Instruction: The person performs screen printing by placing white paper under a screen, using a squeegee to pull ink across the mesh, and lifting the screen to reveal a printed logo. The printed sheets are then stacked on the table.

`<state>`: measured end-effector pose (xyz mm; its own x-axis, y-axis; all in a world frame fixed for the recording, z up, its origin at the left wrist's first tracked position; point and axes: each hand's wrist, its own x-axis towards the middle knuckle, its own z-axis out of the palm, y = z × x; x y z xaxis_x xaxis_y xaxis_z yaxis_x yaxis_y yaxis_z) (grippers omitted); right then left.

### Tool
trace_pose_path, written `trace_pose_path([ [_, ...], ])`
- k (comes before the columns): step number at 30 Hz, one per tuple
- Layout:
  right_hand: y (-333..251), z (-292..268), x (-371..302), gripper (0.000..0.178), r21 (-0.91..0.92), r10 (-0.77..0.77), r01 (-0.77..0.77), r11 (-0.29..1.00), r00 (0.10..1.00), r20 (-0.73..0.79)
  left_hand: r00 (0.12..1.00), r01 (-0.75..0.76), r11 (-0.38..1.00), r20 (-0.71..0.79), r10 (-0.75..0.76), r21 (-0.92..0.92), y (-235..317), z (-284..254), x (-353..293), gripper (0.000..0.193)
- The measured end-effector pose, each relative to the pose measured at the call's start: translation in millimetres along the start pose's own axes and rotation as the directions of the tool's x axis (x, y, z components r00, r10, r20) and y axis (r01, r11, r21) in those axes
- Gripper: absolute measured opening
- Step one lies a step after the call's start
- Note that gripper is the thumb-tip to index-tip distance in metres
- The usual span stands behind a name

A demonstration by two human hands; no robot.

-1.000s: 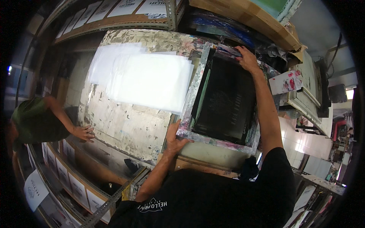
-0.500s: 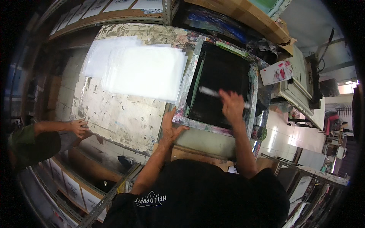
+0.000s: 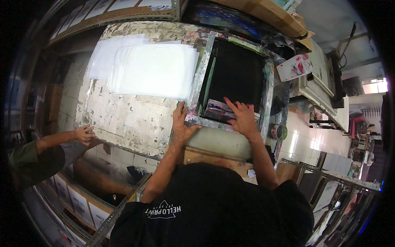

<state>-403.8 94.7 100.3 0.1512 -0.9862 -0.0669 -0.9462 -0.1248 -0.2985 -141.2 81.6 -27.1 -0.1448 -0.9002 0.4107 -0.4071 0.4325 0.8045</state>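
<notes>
A screen printing frame (image 3: 200,78), its rim smeared with paint, lies on the table with a black mesh area inside. My right hand (image 3: 244,118) is closed on a paint-stained squeegee (image 3: 218,108) at the near end of the mesh, with red stains on the fingertips. The squeegee lies crosswise, its right part under my fingers. At the frame's near left corner rests my left hand (image 3: 183,126), thumb spread away from the fingers. To the left of the frame is a stack of white translucent sheets (image 3: 152,70).
The worn table (image 3: 127,119) bears paint marks. Another person's hand (image 3: 84,135) is at its left edge. A paint-rimmed can (image 3: 279,132) stands right of the frame. Metal shelving (image 3: 140,17) runs behind, and a stained card (image 3: 294,68) sits at the back right.
My right hand has drawn the squeegee toward me, from mid-mesh to the near end of the frame. My left hand stays by the corner. The whole view has shifted slightly.
</notes>
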Motion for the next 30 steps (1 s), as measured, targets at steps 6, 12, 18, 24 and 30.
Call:
trace_pose_path([
  [6,49.8,45.0,44.5,0.087,-0.021,0.085,-0.089,0.996,0.987,-0.133,1.000,-0.001,0.993,0.022,-0.001,0.114,-1.2,-1.7,-6.0,0.101],
  [12,126.8,20.3,164.7,0.087,-0.108,0.052,-0.092,0.990,0.944,-0.325,1.000,0.013,1.000,0.016,-0.013,0.012,8.3,-4.3,-1.4,0.101],
  [18,157.4,-19.2,211.9,0.067,0.109,-0.045,0.080,0.991,0.956,-0.291,0.998,0.055,0.998,0.005,-0.055,0.044,14.2,-7.1,-0.6,0.097],
  [24,129.9,4.7,154.4,0.047,-0.063,-0.169,0.159,0.985,0.863,-0.477,0.998,0.048,0.987,0.041,-0.055,0.156,20.8,-11.3,0.8,0.096],
  [30,40.8,4.4,29.1,0.045,-0.070,-0.120,0.100,0.993,0.897,-0.425,0.994,0.054,0.996,-0.095,-0.047,0.067,16.7,-1.1,-8.8,0.095],
])
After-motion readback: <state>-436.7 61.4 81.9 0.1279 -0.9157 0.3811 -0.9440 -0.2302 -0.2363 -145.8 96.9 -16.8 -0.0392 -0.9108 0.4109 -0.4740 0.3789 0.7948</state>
